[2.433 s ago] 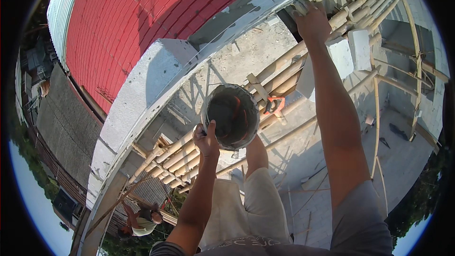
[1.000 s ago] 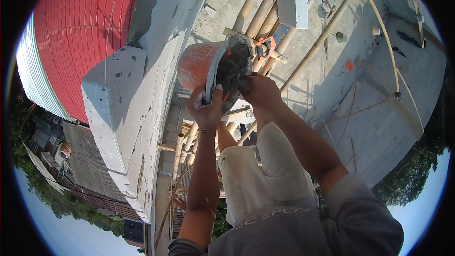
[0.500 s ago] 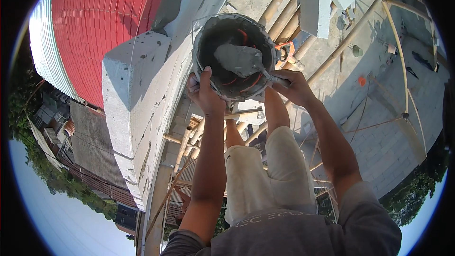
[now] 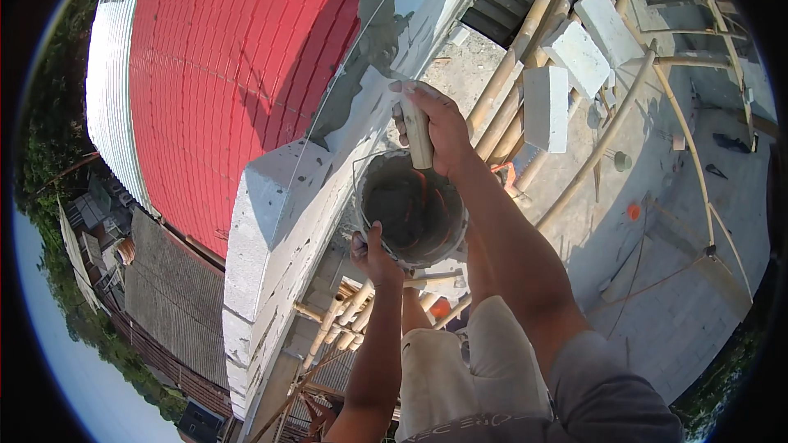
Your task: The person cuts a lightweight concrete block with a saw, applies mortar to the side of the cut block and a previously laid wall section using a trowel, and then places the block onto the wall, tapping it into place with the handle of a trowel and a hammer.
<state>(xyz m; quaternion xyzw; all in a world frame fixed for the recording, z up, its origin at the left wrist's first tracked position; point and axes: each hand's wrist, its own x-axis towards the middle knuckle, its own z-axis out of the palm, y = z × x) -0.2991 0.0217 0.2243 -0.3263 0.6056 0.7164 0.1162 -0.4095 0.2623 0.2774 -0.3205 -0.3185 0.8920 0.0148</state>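
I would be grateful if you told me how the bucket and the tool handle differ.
The bucket is wide and round, while the tool handle is slim and straight. The bucket is dark grey inside with orange streaks; the tool handle is pale tan. The left hand holds the bucket at its edge, whereas the right hand grips the tool handle. Both are held.

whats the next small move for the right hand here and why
Probably guide the trowel toward the ragged edge of grey mortar on the wall: the right hand grips the wooden handle and appears close to that wall, while the left hand holds the bucket. Any load on the blade is unclear.
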